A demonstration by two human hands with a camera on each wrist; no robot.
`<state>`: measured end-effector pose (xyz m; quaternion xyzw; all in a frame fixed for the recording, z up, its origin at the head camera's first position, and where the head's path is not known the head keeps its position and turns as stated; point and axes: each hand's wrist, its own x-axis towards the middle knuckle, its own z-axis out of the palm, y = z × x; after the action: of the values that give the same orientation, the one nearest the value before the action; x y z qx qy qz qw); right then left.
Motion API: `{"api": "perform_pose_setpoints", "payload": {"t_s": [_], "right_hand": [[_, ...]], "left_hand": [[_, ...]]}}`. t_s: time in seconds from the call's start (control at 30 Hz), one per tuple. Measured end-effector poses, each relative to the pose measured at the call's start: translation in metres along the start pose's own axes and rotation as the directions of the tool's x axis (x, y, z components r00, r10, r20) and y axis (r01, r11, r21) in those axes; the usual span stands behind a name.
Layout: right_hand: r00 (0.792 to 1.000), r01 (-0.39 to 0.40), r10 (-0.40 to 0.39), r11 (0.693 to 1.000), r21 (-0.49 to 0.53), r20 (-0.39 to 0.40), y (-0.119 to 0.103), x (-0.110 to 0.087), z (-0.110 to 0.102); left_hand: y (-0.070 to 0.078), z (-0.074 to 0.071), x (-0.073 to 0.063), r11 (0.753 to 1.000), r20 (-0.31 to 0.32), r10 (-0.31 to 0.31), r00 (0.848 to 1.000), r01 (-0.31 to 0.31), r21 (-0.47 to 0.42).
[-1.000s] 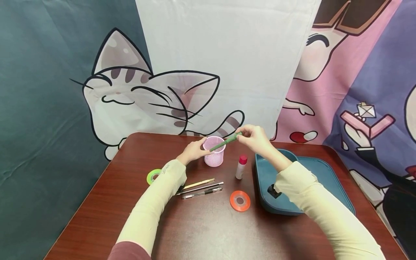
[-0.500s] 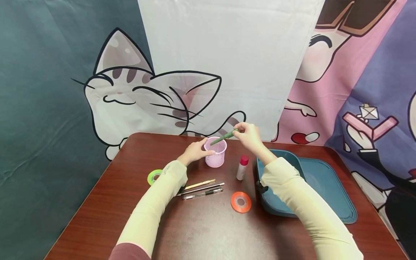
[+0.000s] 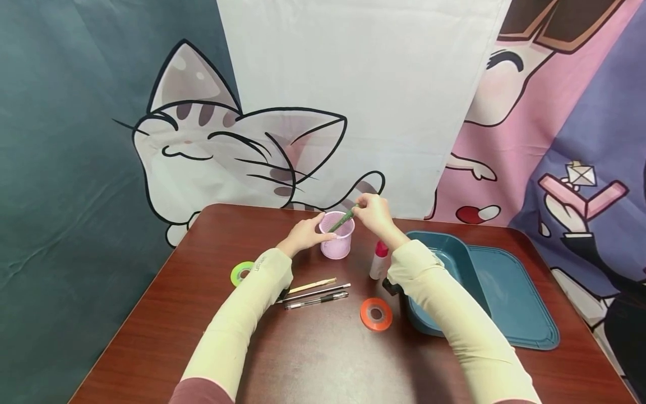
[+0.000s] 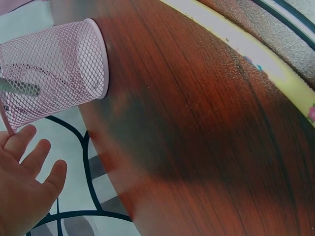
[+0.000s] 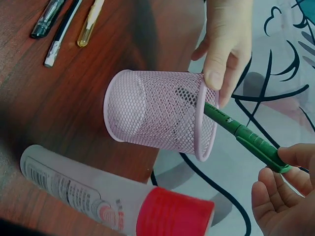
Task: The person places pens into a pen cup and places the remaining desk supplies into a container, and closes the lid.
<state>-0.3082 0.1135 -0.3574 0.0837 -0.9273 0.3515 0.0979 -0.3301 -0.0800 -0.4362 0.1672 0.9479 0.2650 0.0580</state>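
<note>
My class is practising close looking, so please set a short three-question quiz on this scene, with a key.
1. Which hand holds the pen? A) left B) right
2. True or false: the red-capped tube lies on its side.
3. Fill in: one end of the pen is inside the pink mesh ____.

Key:
1. B, the right hand.
2. False; the red-capped tube stands upright.
3. cup
</note>
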Motion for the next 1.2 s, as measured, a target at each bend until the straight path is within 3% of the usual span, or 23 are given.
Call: {"api": "perform_pose_setpoints", "payload": {"t_s": [0.63, 0.93, 1.2], "right_hand": [[0.996, -0.054, 0.056, 0.998, -0.032, 0.065, 0.002, 0.005, 0.032], [0.995, -0.043, 0.048, 0.997, -0.059, 0.085, 0.004, 0.002, 0.036], [0.989, -0.078, 0.088, 0.993, -0.083, 0.116, 0.003, 0.001, 0.034]], "left_hand": [[0.001, -0.001, 0.000, 1.000, -0.006, 0.023, 1.000, -0.023, 0.013], [-0.001, 0.000, 0.001, 1.000, -0.008, 0.024, 1.000, -0.024, -0.006], [-0.001, -0.001, 0.002, 1.000, -0.003, 0.022, 1.000, -0.022, -0.011]]}}
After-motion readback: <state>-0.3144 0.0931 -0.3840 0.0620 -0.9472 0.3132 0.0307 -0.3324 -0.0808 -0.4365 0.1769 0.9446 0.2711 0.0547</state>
